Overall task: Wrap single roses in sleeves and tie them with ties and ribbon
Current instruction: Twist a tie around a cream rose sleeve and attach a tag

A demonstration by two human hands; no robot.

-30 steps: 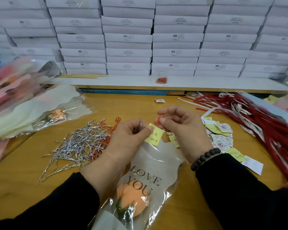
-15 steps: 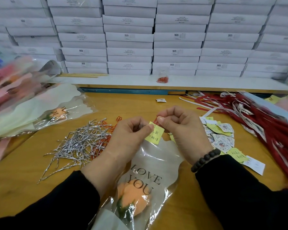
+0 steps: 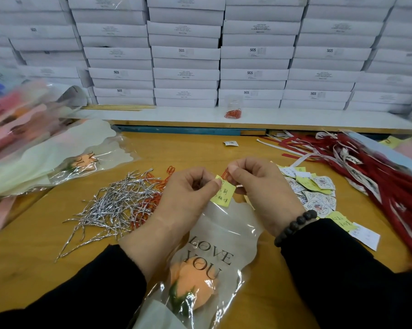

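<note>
My left hand [image 3: 188, 193] is curled, thumb and forefinger pinching the yellow note [image 3: 224, 193] at its upper left corner. My right hand [image 3: 264, 186] faces it, fingertips nearly touching the left's, and pinches a red paper clip [image 3: 225, 174] against the note's top edge; a dark bead bracelet [image 3: 295, 226] circles that wrist.

Directly beneath both hands, running back toward my chest between my black sleeves, lies the sleeve [image 3: 224, 233], frosted and printed LOVE YOU, its wavy top edge just under the note. The orange rose [image 3: 195, 283] sits inside it, below the lettering and close to my left forearm.

Just left of my left hand is a heap of silver ties [image 3: 110, 210], with more red clips [image 3: 162, 184] mixed in along the side nearest my knuckles. Further left are finished wrapped roses [image 3: 46, 157], stacked and overlapping.

Just right of my right hand lie loose cards and yellow slips [image 3: 316, 191]; beyond them, red ribbon [image 3: 390, 181] in a thick bundle.

Ahead of both hands, past the wooden table [image 3: 200, 150], a small bag of red clips [image 3: 233, 112] rests on a white ledge below stacked white boxes [image 3: 186, 53].
</note>
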